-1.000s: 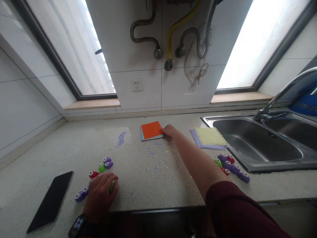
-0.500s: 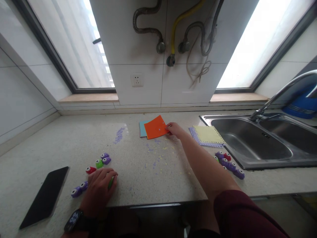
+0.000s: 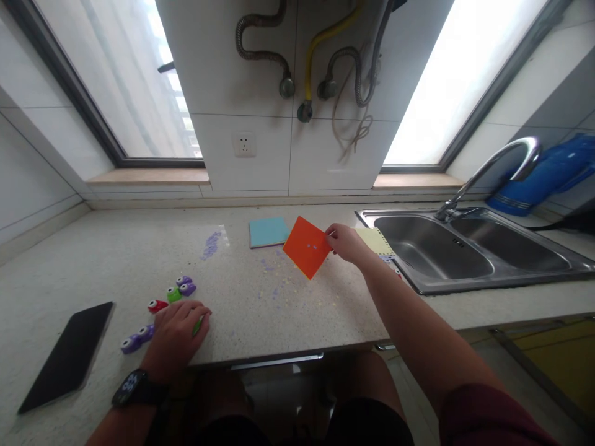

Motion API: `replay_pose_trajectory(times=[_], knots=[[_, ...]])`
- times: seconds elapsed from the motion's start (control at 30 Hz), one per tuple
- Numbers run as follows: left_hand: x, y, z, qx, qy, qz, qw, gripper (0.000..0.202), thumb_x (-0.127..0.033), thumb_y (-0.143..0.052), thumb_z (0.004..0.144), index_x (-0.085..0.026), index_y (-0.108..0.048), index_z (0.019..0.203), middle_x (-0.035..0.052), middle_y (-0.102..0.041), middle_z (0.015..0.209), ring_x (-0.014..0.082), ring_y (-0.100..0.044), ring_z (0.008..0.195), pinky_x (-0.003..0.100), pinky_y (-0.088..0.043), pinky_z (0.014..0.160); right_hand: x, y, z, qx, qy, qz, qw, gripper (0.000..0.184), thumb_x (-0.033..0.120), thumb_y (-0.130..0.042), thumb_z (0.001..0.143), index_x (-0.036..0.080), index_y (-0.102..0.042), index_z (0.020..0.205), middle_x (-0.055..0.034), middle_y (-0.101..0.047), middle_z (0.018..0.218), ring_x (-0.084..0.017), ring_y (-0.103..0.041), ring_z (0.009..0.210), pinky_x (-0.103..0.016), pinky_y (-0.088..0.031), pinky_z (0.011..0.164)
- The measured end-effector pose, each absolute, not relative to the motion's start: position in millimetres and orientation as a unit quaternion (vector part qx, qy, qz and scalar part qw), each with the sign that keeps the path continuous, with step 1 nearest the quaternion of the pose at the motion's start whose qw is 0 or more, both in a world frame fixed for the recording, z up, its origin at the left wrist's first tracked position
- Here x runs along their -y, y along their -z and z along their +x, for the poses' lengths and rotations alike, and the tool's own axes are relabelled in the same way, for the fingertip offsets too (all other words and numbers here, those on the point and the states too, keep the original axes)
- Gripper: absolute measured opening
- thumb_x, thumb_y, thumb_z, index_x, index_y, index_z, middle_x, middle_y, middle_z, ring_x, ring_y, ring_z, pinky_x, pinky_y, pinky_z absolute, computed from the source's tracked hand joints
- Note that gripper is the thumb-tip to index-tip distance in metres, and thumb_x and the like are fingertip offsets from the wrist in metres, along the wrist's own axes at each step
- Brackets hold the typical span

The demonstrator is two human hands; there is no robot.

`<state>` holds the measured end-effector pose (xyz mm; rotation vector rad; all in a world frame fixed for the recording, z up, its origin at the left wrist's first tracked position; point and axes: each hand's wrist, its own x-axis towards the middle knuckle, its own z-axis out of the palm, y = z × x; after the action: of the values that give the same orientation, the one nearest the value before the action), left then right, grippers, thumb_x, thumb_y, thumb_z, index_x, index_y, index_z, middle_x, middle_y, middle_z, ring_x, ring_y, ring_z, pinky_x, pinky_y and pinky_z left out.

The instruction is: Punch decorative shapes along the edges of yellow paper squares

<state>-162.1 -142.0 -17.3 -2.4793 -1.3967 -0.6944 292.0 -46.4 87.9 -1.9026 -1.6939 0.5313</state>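
My right hand (image 3: 343, 243) pinches the right corner of an orange square sheet of paper (image 3: 304, 251), held tilted above the counter. A yellow edge shows beneath the sheet, and small pale bits lie on it. To its left is a stack of square paper with light blue on top (image 3: 268, 231). My left hand (image 3: 179, 331) rests on the counter, fingers curled round a green craft punch (image 3: 198, 325), mostly hidden. Beside that hand stand several small craft punches with eye-like tops: purple (image 3: 188, 288), green (image 3: 173, 294) and red (image 3: 157, 306).
Yellow paper with a punched edge (image 3: 377, 240) lies by the steel sink (image 3: 425, 288), partly behind my right arm. Purple and yellow paper bits (image 3: 277, 291) are scattered mid-counter, with a purple heap (image 3: 211, 245) farther left. A black tablet (image 3: 67, 356) lies at the left.
My right hand has lifted the orange sheet off the blue stack and moved it right and nearer, uncovering the blue. The view has shifted to the right. My left hand stays put.
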Motion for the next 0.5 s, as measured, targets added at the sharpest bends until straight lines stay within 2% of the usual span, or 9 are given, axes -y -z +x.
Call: replay_pose_trajectory(times=[0.3, 0.5], knots=[[144.5, 15.9, -160.0, 0.473, 0.231, -0.843, 0.109, 0.018, -0.024, -0.056, 0.095, -0.022, -0.073, 0.089, 0.0065, -0.073, 0.096, 0.0284, -0.063, 0.095, 0.044, -0.041, 0.088, 61.1, -110.2, 281.9, 0.671, -0.069, -0.694, 0.252, 0.02, 0.019, -0.054, 0.089, 0.02, -0.071, 0.101, -0.009, -0.076, 0.095, -0.023, -0.067, 0.085, -0.029, -0.044, 0.068], [143.6, 16.8, -160.7, 0.473, 0.232, -0.844, 0.104, 0.017, -0.024, -0.056, 0.095, -0.022, -0.072, 0.09, 0.0062, -0.072, 0.095, 0.0285, -0.062, 0.096, 0.044, -0.041, 0.088, 60.9, -119.2, 287.8, 0.663, -0.047, -0.705, 0.248, 0.023, 0.021, -0.056, 0.089, 0.021, -0.074, 0.104, -0.0082, -0.077, 0.096, -0.023, -0.07, 0.086, -0.031, -0.047, 0.074]])
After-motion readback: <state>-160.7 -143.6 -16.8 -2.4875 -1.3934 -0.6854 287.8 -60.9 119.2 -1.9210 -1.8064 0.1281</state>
